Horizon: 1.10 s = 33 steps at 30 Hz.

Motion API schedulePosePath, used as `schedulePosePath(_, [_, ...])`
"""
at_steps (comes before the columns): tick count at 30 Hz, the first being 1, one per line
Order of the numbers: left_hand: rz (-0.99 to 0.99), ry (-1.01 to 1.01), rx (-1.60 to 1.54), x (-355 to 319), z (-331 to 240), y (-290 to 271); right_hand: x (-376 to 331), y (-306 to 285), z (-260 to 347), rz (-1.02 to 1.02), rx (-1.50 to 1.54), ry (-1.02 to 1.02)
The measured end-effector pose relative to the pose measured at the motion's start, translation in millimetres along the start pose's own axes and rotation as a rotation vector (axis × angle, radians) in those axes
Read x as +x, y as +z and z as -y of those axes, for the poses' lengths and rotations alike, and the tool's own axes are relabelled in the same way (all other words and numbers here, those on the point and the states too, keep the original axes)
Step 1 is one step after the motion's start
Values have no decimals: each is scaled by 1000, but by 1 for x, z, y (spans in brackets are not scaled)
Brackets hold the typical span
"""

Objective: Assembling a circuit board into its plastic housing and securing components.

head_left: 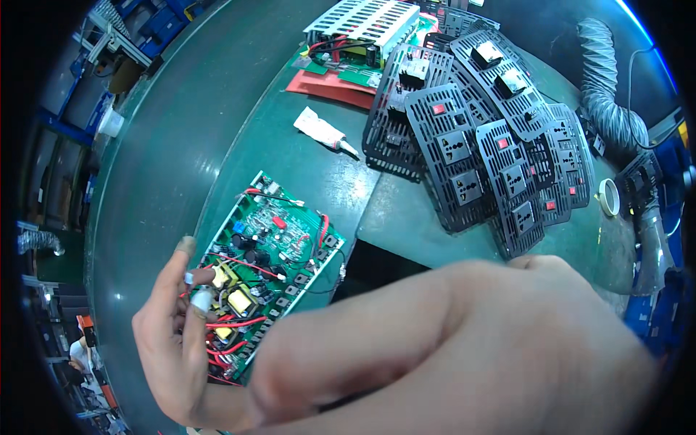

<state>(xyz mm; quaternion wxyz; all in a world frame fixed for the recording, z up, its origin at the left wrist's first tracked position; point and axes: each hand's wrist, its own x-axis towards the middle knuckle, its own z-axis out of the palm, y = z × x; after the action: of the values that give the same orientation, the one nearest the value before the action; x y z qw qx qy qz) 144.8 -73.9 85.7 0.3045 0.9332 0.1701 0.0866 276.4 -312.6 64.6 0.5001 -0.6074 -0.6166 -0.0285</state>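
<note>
My left hand (163, 341) is at the left edge of a green circuit board (301, 268) crowded with yellow transformers, red wires and black parts. Its thumb and some fingers close around a small white piece (201, 299), while one finger points up. Large and blurred in front, my right hand (464, 348) covers the lower right. Its fingers are bent together near my left wrist, and whatever lies between their tips is hidden. Part of the board's lower end is behind the hands.
Beyond the board lies a white tube (322, 130) with a nozzle. Black slotted panels (453, 156) with sockets and red switches are piled to its right. A metal-cased power unit (362, 25) sits at the back on red sheets (330, 89). A silver flexible duct (609, 87) and a roll of tape (609, 197) are far right.
</note>
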Motion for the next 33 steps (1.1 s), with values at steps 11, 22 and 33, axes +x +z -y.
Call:
schedulePosePath(11, [-19, -21, -50, -4, 6, -5, 47, -21, 17, 82, 251, -115])
schedulePosePath(22, [5, 72, -33, 3, 13, -14, 34, -5, 22, 429, -88, -184])
schedulePosePath(33, [16, 58, -18, 3, 16, -9, 27, 6, 35, 508, 313, -250])
